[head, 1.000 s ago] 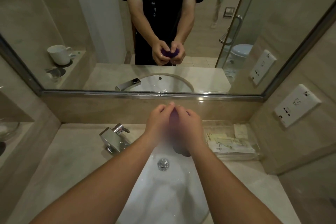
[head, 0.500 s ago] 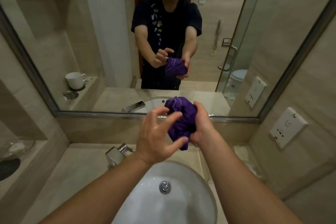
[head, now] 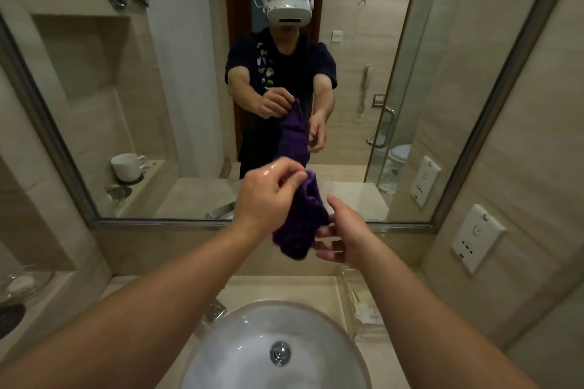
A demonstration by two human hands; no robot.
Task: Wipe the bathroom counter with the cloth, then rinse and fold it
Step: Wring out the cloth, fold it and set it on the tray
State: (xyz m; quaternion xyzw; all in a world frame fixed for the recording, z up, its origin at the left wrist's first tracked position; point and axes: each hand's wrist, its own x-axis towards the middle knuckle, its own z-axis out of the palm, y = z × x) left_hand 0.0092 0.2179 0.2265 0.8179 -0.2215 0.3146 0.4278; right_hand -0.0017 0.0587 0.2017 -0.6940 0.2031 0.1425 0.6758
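Two hands are up in front of the mirror (head: 79, 88), above the sink (head: 240, 344). The left hand (head: 268, 196) pinches the top of the purple cloth (head: 301, 227) between its thumb and curled fingers. The cloth hangs bunched below that pinch, in the air, well above the counter (head: 271, 287). The right hand (head: 346, 230) is just beside the cloth's lower right side, thumb raised and fingers loosely spread. Its fingertips touch the fabric but do not close round it. The left hand's skin looks wet and shiny. Below, the white sink shows its metal drain (head: 279, 353) in the middle, and a chrome tap (head: 215, 311) stands at its left rim, partly hidden by the left forearm. A clear tray (head: 347, 281) with small packets lies on the counter to the right of the sink. A glass bowl (head: 22, 284) rests on the ledge at far left. A white socket plate (head: 477, 237) is on the right wall. The mirror reflects the person holding the cloth and a white cup (head: 128, 166) on a shelf.
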